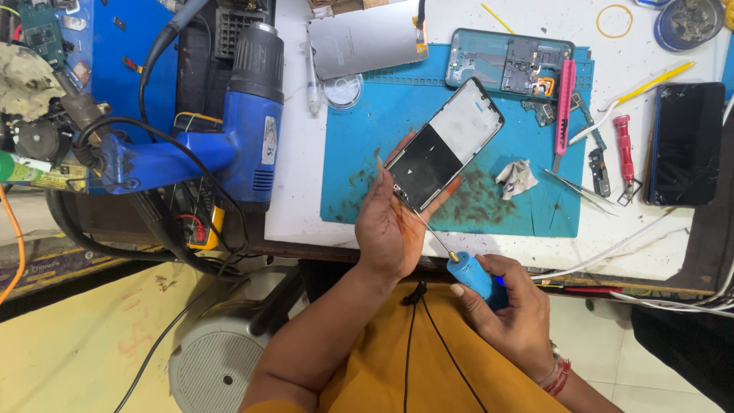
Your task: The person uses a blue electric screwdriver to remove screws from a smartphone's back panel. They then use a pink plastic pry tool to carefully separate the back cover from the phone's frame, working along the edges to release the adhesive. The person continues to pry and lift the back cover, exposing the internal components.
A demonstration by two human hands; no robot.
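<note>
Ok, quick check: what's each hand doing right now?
Left hand: closed around the phone frame, holding it up.
Right hand: closed on the blue-handled screwdriver, tip at the frame.

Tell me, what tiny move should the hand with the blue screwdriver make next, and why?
Probably a slight steadying twist in place. The right hand grips the blue screwdriver, and its thin shaft already reaches the lower edge of the phone frame, which the left hand holds tilted above the blue mat. Whether the tip sits in a screw is too small to tell.
</note>
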